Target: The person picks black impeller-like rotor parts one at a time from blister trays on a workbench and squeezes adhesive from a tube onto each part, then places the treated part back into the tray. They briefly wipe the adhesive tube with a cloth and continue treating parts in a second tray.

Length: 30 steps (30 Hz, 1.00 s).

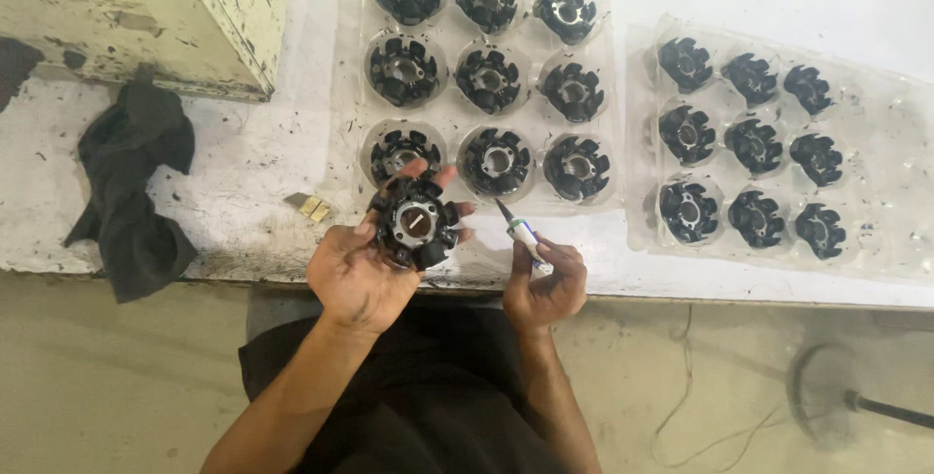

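Head view. The left hand (pixel 355 274) grips one black toothed core (pixel 416 223) at centre frame, fingers wrapped around its rim so the metal hub faces up toward the camera. The right hand (pixel 547 284) is closed around a thin pen-like tool (pixel 520 231), with the dark tip angled toward the held core.

At upper centre, a clear blister tray (pixel 355 65) seats one core per pocket, keeping parts separated; nine show, the top row cropped. A second tray (pixel 876 143) at right holds nine more. One dark rag (pixel 131 192) lies on the tabletop (pixel 253 158) at left.
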{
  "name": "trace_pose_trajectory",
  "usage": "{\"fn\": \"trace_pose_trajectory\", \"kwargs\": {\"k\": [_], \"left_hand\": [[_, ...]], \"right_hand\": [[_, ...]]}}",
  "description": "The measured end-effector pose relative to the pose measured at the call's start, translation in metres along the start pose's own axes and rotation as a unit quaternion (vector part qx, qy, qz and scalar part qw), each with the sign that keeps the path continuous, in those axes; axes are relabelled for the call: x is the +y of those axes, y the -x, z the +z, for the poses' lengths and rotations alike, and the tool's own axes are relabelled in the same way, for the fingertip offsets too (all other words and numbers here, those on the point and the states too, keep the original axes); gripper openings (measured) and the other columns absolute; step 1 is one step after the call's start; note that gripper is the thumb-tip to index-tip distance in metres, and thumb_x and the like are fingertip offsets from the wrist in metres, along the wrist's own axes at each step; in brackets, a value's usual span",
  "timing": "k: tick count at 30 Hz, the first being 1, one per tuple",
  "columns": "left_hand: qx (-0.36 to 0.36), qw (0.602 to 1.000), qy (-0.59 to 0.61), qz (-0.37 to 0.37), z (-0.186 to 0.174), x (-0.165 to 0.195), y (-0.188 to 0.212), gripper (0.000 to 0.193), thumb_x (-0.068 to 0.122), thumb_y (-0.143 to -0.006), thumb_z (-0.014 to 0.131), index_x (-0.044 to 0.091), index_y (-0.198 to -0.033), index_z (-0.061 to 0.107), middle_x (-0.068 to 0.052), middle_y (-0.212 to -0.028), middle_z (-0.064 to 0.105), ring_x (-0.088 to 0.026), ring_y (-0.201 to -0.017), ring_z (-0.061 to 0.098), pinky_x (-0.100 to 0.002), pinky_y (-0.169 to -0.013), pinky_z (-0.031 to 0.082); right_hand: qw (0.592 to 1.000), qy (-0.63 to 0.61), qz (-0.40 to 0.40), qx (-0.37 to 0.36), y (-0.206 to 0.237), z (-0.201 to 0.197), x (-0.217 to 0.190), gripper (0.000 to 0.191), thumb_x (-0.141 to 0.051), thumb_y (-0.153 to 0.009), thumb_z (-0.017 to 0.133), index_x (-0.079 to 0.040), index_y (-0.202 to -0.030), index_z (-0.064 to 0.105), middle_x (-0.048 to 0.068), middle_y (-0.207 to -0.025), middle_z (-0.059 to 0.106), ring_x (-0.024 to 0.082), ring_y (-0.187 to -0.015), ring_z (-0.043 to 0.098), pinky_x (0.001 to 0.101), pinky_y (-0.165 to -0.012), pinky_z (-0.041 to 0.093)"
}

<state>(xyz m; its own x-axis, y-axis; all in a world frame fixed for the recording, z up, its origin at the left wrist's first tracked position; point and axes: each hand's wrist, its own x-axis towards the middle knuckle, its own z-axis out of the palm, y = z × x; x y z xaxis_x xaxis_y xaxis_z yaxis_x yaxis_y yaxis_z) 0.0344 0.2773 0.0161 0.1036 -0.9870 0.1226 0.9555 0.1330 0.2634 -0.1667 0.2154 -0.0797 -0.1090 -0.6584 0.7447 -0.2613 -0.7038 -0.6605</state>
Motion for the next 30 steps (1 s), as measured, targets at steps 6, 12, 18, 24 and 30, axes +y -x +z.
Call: {"fn": "trace_pose_trajectory", "kwargs": {"k": [6, 12, 18, 24, 30], "left_hand": [[0.006, 0.997, -0.055, 0.048, 0.002, -0.002, 0.004, 0.060, 0.032, -0.097, 0.056, -0.004, -0.143, 0.047, -0.030, -0.148, 0.052, -0.043, -0.130, 0.058, -0.055, -0.111, 0.047], [-0.043, 0.966, -0.233, 0.103, 0.008, -0.005, 0.007, 0.050, 0.038, -0.105, 0.060, -0.004, -0.132, 0.053, -0.029, -0.135, 0.058, -0.037, -0.124, 0.066, -0.048, -0.104, 0.057], [-0.060, 0.934, -0.319, 0.147, 0.014, -0.003, 0.007, 0.048, 0.037, -0.106, 0.062, -0.005, -0.129, 0.056, -0.025, -0.131, 0.063, -0.032, -0.122, 0.069, -0.043, -0.106, 0.061], [-0.091, 0.889, -0.415, 0.173, 0.016, 0.003, 0.011, 0.040, 0.027, -0.106, 0.062, -0.007, -0.127, 0.061, -0.026, -0.125, 0.067, -0.025, -0.115, 0.068, -0.034, -0.104, 0.055], [-0.081, 0.866, -0.452, 0.198, 0.023, 0.007, 0.015, 0.036, 0.020, -0.102, 0.058, -0.007, -0.125, 0.061, -0.027, -0.124, 0.066, -0.025, -0.114, 0.067, -0.031, -0.103, 0.054]], "right_hand": [[1.000, 0.002, -0.003, -0.001, 0.001, -0.002, 0.001, 0.031, 0.010, -0.089, 0.077, 0.002, -0.108, 0.055, 0.017, -0.102, 0.063, 0.026, -0.096, 0.067, 0.0334, -0.085, 0.057], [1.000, -0.009, -0.004, 0.006, -0.001, -0.003, 0.000, 0.030, 0.010, -0.091, 0.076, 0.001, -0.109, 0.054, 0.015, -0.104, 0.063, 0.025, -0.100, 0.067, 0.0352, -0.088, 0.057], [0.992, -0.093, 0.076, 0.032, -0.003, -0.010, -0.027, 0.030, 0.010, -0.094, 0.072, -0.001, -0.112, 0.051, 0.017, -0.108, 0.063, 0.023, -0.099, 0.065, 0.0306, -0.082, 0.056], [0.994, -0.106, 0.031, -0.008, 0.010, -0.035, -0.088, 0.032, -0.003, -0.093, 0.073, -0.008, -0.112, 0.048, 0.015, -0.108, 0.063, 0.020, -0.089, 0.066, 0.0293, -0.080, 0.056], [0.996, -0.046, 0.017, -0.078, 0.003, -0.036, -0.097, 0.037, -0.001, -0.088, 0.079, -0.010, -0.107, 0.048, 0.013, -0.101, 0.065, 0.025, -0.090, 0.069, 0.0337, -0.077, 0.060]]}}
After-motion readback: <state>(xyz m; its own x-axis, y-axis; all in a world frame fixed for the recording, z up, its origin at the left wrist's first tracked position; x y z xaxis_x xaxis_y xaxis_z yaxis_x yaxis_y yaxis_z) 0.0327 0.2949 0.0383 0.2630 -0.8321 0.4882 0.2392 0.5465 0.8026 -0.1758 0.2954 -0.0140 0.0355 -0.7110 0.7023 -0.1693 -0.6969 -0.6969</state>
